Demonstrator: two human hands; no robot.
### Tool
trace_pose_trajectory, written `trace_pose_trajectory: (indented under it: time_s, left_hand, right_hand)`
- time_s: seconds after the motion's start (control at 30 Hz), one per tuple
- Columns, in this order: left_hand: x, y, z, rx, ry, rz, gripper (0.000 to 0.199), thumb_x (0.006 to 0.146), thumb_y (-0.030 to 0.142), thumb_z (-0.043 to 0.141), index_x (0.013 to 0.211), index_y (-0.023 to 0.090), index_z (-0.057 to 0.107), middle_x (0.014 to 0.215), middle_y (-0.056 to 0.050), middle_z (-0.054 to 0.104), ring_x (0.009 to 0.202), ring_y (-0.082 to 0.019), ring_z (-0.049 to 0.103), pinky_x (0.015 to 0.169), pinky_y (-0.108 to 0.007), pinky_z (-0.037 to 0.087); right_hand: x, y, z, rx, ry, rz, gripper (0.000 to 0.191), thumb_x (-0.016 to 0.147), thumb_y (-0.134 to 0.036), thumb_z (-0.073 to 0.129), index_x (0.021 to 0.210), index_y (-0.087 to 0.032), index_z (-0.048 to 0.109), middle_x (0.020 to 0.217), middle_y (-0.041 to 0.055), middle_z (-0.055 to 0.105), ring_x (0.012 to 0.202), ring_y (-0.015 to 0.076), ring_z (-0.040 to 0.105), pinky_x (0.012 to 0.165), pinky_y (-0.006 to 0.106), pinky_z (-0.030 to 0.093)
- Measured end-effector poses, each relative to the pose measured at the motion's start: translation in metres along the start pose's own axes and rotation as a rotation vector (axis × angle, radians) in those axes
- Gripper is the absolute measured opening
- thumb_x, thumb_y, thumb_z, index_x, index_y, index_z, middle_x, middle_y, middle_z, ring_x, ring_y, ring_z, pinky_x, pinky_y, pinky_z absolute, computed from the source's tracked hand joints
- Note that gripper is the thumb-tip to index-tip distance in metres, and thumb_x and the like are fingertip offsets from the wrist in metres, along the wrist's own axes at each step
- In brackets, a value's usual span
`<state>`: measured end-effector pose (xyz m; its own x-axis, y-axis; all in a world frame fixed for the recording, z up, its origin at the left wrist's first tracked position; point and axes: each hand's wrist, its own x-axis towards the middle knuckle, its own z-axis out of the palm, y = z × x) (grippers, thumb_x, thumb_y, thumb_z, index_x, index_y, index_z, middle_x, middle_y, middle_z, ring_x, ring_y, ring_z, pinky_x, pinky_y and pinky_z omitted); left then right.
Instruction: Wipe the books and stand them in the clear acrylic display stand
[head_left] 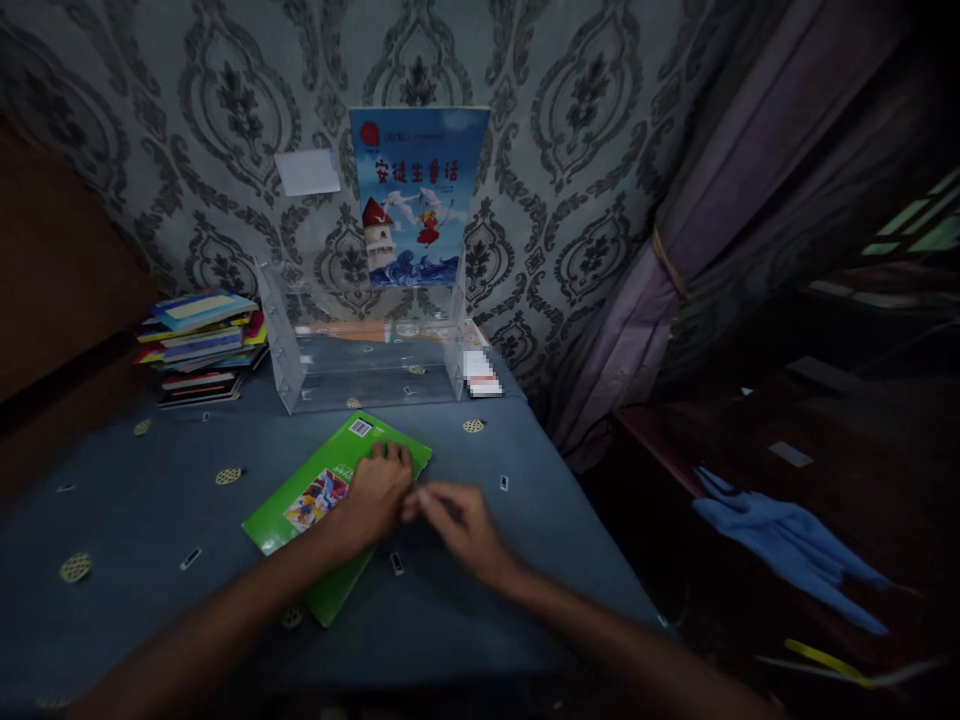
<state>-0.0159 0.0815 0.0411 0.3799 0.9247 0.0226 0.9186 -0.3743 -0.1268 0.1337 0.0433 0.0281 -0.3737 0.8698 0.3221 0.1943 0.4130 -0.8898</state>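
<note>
A green book [337,450] lies slanted on the blue tablecloth, its barcode and a colourful picture facing up. Across its right part presses my left hand [379,490], fingers bent together and holding the book down. My right hand [461,525] is just off the book's right edge, thumb and forefinger pinched close to the left hand's thumb. Whatever lies between those fingertips is too small to make out. Beyond the book stands a clear acrylic rack [360,385]; a blue storybook [420,215] with a tower and waves on its cover is upright above it.
A pile of books [202,350] sits at the table's back left. Right of the rack is a partly blurred white item [480,365]. A white card [307,172] shows against the patterned wall. To the right are a tied curtain [637,310] and a blue cloth [780,540] on dark furniture.
</note>
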Motion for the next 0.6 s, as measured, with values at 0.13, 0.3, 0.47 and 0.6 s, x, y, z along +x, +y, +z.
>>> trace_pose_trajectory:
  time_s: [0.13,0.3,0.47,0.6]
  left_hand:
    - [0.002,0.002,-0.007,0.000,0.002,0.020,0.024,0.090,0.021,0.059,0.109,0.008,0.067,0.102,-0.022,0.069,0.094,-0.033,0.067,0.067,-0.036,0.055]
    - [-0.003,0.000,-0.004,0.020,0.038,0.004,0.027,0.092,0.024,0.057,0.111,0.007,0.066,0.105,-0.023,0.069,0.100,-0.034,0.066,0.071,-0.037,0.056]
    - [-0.019,-0.024,-0.002,0.032,0.021,0.143,0.037,0.095,0.030,0.058,0.127,0.010,0.060,0.129,-0.022,0.064,0.122,-0.036,0.060,0.093,-0.045,0.056]
    - [-0.028,-0.043,0.000,0.034,0.048,0.252,0.042,0.097,0.031,0.058,0.134,0.011,0.056,0.140,-0.017,0.060,0.134,-0.031,0.054,0.107,-0.042,0.049]
  right_hand:
    - [0.056,0.037,-0.010,0.135,0.257,0.104,0.035,0.093,-0.050,0.049,0.090,-0.020,0.067,0.085,0.0071,0.076,0.084,0.0231,0.073,0.083,0.038,0.058]
    - [0.080,0.070,-0.007,0.156,0.250,0.156,0.037,0.091,-0.053,0.050,0.098,-0.019,0.064,0.095,0.0089,0.075,0.086,0.0230,0.074,0.083,0.039,0.059]
    - [0.067,0.074,-0.010,0.216,0.158,0.152,0.041,0.094,-0.056,0.049,0.103,-0.019,0.065,0.088,0.0061,0.074,0.078,0.0183,0.074,0.067,0.028,0.057]
    - [0.063,0.071,-0.010,0.270,0.114,0.141,0.036,0.094,-0.051,0.052,0.104,-0.019,0.066,0.084,0.0054,0.073,0.071,0.0160,0.072,0.056,0.023,0.052]
